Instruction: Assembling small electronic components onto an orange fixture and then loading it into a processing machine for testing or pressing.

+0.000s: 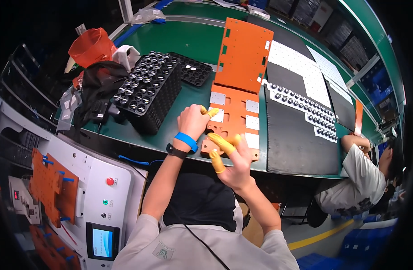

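On the green belt, a flat orange fixture plate (233, 114) carries square grey metal tabs. The left hand (193, 121) rests curled at its left edge; the right hand (235, 159), fingers spread in yellow rubber cots, hovers over its near edge. A black honeycomb cell tray (145, 90) stands left.

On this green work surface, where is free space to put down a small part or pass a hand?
Bare green surface lies behind the black trays, left of the raised orange plate. A narrower strip runs between the tray stack and the lower orange fixture. It is crowded at the fixture, where the left hand and right hand are, and on the black mat with its rows of parts.
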`<state>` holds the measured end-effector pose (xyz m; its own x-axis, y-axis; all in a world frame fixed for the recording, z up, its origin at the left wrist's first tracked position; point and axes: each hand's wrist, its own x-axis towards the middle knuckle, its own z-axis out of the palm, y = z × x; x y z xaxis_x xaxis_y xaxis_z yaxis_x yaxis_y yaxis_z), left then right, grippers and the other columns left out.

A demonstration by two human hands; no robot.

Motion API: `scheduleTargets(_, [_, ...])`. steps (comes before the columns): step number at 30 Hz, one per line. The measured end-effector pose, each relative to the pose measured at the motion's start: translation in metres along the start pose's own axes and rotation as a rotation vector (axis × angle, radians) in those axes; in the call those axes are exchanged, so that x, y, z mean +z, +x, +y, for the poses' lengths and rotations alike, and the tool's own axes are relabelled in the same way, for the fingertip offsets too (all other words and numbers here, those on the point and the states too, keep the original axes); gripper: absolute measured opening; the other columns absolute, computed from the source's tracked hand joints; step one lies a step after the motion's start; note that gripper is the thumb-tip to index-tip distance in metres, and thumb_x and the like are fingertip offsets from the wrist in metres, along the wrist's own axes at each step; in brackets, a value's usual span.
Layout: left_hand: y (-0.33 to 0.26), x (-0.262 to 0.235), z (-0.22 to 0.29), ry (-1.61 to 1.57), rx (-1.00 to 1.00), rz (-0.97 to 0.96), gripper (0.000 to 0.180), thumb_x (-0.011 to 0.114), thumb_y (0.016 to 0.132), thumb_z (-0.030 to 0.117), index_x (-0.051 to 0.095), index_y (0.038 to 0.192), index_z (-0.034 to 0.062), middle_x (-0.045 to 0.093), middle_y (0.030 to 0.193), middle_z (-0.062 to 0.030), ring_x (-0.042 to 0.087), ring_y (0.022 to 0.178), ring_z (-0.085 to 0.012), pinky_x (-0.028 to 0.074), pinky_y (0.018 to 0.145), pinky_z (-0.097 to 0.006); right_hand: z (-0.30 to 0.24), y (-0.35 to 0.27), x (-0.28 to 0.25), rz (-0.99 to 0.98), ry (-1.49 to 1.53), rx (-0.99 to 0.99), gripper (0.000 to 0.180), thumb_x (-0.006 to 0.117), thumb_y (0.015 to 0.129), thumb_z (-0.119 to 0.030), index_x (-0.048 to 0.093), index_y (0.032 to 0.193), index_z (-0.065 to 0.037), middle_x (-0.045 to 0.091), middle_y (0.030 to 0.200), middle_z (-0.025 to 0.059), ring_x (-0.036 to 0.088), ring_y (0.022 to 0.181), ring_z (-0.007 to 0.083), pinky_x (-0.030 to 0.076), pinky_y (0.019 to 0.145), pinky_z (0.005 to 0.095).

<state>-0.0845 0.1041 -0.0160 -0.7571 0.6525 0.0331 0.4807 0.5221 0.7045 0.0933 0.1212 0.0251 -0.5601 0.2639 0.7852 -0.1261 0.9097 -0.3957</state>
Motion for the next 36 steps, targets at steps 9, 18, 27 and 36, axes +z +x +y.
scheduleTargets(9, [-0.051, -0.016, -0.062, -0.384, 0.351, 0.314, 0.032, 0.071, 0.087, 0.022, 0.060, 0.104, -0.0029, 0.067, 0.088, -0.0238, 0.063, 0.088, -0.0471, 0.051, 0.074, -0.051, -0.016, 0.093, 0.072, -0.137, 0.056, 0.041, 0.028, 0.080, 0.079, -0.010, 0.068, 0.103, -0.003, 0.062, 0.092, 0.0109, 0.060, 0.083, 0.0277, 0.050, 0.071, 0.0371])
scheduleTargets(18, [-0.110, -0.079, -0.053, -0.948, 0.027, -0.023, 0.047, 0.042, 0.110, 0.036, 0.069, 0.110, -0.0023, 0.062, 0.067, -0.0023, 0.047, 0.052, -0.0028, 0.034, 0.046, -0.020, -0.011, 0.162, 0.130, -0.346, -0.245, 0.191, 0.031, 0.081, 0.082, -0.029, 0.074, 0.086, 0.000, 0.071, 0.087, 0.0168, 0.070, 0.082, 0.0331, 0.053, 0.071, 0.0425])
scheduleTargets(27, [-0.110, -0.077, -0.063, -1.610, -0.113, -0.329, 0.074, 0.029, 0.107, 0.057, 0.063, 0.120, -0.0071, 0.069, 0.086, -0.0113, 0.058, 0.058, -0.0128, 0.043, 0.050, -0.024, -0.016, 0.166, 0.123, -0.276, -0.216, 0.221, 0.030, 0.079, 0.077, -0.029, 0.073, 0.082, -0.001, 0.070, 0.080, 0.0162, 0.070, 0.076, 0.0326, 0.053, 0.067, 0.0416])
scheduleTargets(36, [-0.100, -0.065, -0.034, -1.906, -0.178, -0.256, 0.069, 0.033, 0.104, 0.058, 0.064, 0.118, -0.0022, 0.070, 0.114, -0.0181, 0.069, 0.105, -0.0283, 0.052, 0.097, -0.040, -0.039, 0.070, 0.025, -0.246, 0.371, 0.237, 0.030, 0.080, 0.077, -0.009, 0.066, 0.102, -0.003, 0.060, 0.077, 0.0022, 0.050, 0.059, 0.0098, 0.041, 0.053, 0.0242])
